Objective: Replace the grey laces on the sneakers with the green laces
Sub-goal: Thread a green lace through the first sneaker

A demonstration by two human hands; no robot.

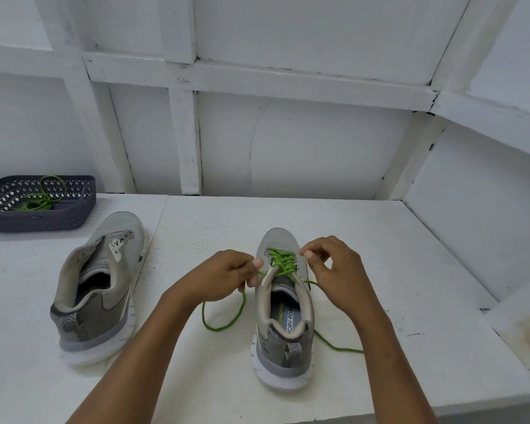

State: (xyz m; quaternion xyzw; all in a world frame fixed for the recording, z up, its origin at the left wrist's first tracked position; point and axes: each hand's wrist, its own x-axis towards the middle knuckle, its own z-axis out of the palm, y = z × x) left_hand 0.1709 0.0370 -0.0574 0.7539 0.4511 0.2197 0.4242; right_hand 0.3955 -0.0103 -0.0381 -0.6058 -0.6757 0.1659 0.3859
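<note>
Left hand [224, 276] fingers [254, 264] are curled tight, pinching the green lace [283, 261] just left of the eyelets, and the slack drops out of the fist into a loop on the worktop [380, 255]. Right hand [337, 270] has thumb and forefinger tips closed together at the right edge of the lacing, but honestly can't tell if they've actually got the lace. The right sneaker [288, 350] sits near-centre, toe pointing far, green criss-crossed up the front, with the other end trailing off to the right. The left sneaker [104, 289] stands unlaced to the left. The spare green lace [39, 200] lies in the dark basket [43, 221] at far left.
</note>
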